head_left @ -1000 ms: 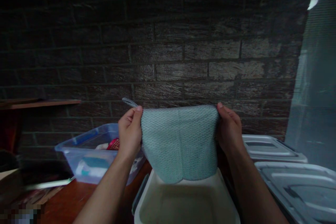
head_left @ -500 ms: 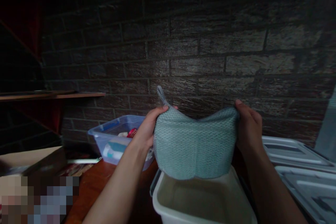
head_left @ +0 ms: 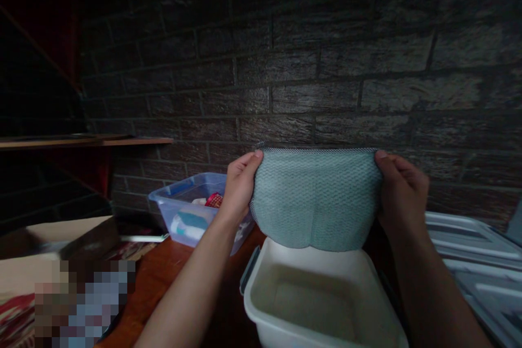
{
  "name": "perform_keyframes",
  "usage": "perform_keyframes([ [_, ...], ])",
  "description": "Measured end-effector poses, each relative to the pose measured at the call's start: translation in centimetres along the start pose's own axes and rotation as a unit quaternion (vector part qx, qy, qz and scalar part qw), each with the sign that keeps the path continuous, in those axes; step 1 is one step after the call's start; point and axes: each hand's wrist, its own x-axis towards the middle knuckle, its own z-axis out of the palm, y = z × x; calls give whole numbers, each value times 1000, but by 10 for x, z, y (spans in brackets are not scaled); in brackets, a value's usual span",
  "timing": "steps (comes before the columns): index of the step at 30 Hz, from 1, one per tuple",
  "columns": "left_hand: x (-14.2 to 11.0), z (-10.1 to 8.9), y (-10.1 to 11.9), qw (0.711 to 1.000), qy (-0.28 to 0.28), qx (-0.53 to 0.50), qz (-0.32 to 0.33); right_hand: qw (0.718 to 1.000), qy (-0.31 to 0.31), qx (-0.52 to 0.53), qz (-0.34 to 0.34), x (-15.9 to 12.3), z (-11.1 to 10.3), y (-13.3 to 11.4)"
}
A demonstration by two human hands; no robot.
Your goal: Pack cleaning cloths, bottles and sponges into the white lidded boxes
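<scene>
Dimly lit brick wall (head_left: 293,65) backs wooden table (head_left: 159,272), bluish tub (head_left: 166,212) near its left edge; person's left hand (head_left: 240,187) and right hand (head_left: 402,190) pinch cloth (head_left: 316,201) by upper corners.

Cloth (head_left: 316,201): back face turned out of view.
Left hand (head_left: 243,185), right hand (head_left: 403,187): fingertips behind the cloth hidden.
White bin (head_left: 318,261): near end cut off by the bottom edge, far rim partly covered by the cloth.
Blue box (head_left: 171,215): partly behind the left hand, contents unclear through its wall.
Grey lids (head_left: 468,228): cut off at right.
Pixelated patch (head_left: 93,304): unreadable.
</scene>
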Motion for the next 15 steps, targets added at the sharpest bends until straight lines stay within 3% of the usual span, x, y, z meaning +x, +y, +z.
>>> perform_keyframes([
  [11, 2, 1, -5, 999, -28, 26, 3, 1000, -23, -19, 2, 0, -1, 1],
  [15, 4, 1, -9, 997, 29, 74, 22, 998, -26, -63, -15, -1, 1, 0],
])
